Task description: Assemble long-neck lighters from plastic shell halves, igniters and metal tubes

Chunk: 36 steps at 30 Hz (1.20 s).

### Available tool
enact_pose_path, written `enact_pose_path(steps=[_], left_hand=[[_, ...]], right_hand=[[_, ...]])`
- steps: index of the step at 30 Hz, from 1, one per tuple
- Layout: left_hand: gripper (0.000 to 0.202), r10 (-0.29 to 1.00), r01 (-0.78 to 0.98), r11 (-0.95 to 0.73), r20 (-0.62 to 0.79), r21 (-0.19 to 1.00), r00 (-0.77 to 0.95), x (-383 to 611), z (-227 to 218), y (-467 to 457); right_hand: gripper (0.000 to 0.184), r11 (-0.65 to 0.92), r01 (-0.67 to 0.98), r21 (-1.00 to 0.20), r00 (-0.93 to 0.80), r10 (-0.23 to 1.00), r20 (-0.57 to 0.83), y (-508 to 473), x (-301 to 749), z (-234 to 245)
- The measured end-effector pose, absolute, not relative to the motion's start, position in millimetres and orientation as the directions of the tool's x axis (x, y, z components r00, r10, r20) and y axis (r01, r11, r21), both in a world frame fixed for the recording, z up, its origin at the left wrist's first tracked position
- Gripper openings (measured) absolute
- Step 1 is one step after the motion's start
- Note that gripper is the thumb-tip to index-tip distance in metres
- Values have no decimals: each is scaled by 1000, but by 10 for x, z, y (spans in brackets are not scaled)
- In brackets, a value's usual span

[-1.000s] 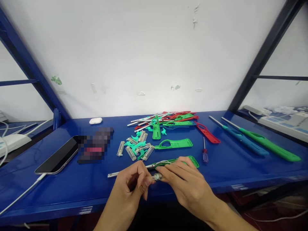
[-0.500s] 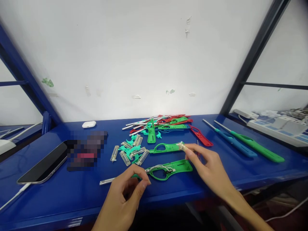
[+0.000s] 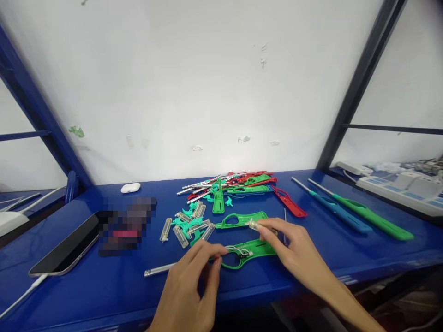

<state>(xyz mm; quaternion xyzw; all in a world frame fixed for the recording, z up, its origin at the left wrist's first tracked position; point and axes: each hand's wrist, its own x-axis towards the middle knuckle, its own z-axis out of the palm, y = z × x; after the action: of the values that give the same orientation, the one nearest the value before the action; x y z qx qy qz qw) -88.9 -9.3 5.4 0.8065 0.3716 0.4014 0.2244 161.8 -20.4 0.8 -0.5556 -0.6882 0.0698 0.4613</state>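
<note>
My right hand (image 3: 289,244) pinches a clear plastic lighter fuel tank (image 3: 255,225) between thumb and fingertips, its fitting end pointing left. Under it lies an open green lighter half-shell (image 3: 265,246) with a white wire (image 3: 238,249) and a small black part inside; a metal lighter tube (image 3: 159,269) reaches out to the left. My left hand (image 3: 194,281) is over the shell's neck, thumb and forefinger curled together beside the wire; what they grip is hidden. Just behind lies a second green half-shell (image 3: 238,220), partly covered by the fuel tank.
Several clear fuel tanks (image 3: 180,236) and teal triggers (image 3: 188,226) lie left of centre. Behind is a pile of red and green lighter parts (image 3: 249,182). Two whole lighters (image 3: 377,215) lie right; a phone (image 3: 65,244) and white earbud case (image 3: 130,187) lie left.
My right hand has brought the fuel tank slightly left and down, closer to the wired half-shell. My left hand has shifted right, its fingertips now beside the wire. The view has tilted a little.
</note>
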Motion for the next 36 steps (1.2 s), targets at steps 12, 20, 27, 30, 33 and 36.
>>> enact_pose_path(steps=[12,20,27,30,33,36], left_hand=[[25,644,563,-760,486,323,591,-730,582,377],[28,799,747,-588,366,311,476,-1368,627,731],[25,827,765,-549,84,335,556,-1412,649,741],[16,832,780,-529,24,335,554,-1329,563,737],[16,835,793,-524,3,312,551,-1270,520,731],[25,846,812,-517,17,271,533,-1265,578,680]], right_hand=[[21,371,739,-563,40,809,586,-216,1615,5],[22,365,837,-407,-27,771,636,-8,1738,-102],[17,430,861,-272,-161,737,656,-87,1676,-85],[13,524,819,-232,-291,729,620,-187,1620,-35],[11,580,779,-237,-378,736,561,-231,1604,5],[13,588,764,-267,-404,758,511,-229,1614,23]])
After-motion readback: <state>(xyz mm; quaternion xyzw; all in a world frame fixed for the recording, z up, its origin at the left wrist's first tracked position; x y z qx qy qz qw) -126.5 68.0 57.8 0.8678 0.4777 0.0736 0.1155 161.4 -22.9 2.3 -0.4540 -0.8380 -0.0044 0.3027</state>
